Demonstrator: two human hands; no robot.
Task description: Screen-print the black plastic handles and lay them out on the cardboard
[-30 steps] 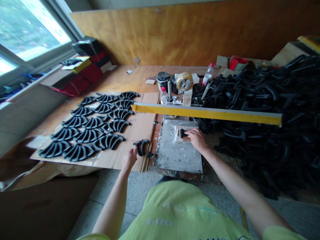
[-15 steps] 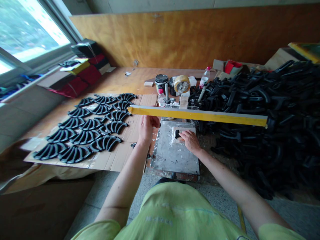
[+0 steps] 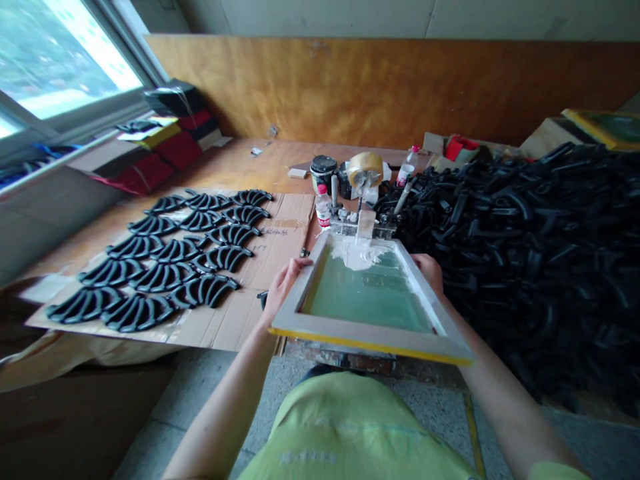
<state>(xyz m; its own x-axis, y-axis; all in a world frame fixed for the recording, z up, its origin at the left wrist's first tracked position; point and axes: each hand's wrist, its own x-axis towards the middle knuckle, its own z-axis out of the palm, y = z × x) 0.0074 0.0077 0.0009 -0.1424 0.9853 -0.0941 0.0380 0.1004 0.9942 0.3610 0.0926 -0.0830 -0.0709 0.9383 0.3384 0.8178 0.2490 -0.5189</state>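
A screen-printing frame (image 3: 363, 335), pale grey with a yellow front edge and greenish mesh, lies low over the printing base in front of me. White ink (image 3: 357, 255) is smeared on the far part of the mesh, beneath a squeegee (image 3: 367, 225). My left hand (image 3: 283, 288) is closed around the frame's left side. On the opposite side my right hand (image 3: 430, 272) grips the frame, its fingers partly hidden. The metal plate and small black piece under the frame cannot be made out now.
Rows of black curved handles (image 3: 155, 273) lie on cardboard (image 3: 220, 327) to the left. A large heap of black parts (image 3: 525, 267) fills the right side. Behind the frame stand a bottle (image 3: 323, 210), a black-lidded tub (image 3: 323, 172) and a roll of tape (image 3: 365, 170).
The frame has come down from its raised, edge-on position to low over the base. My right hand has left the small black piece and moved to the frame's right side; my left now grips its left side.
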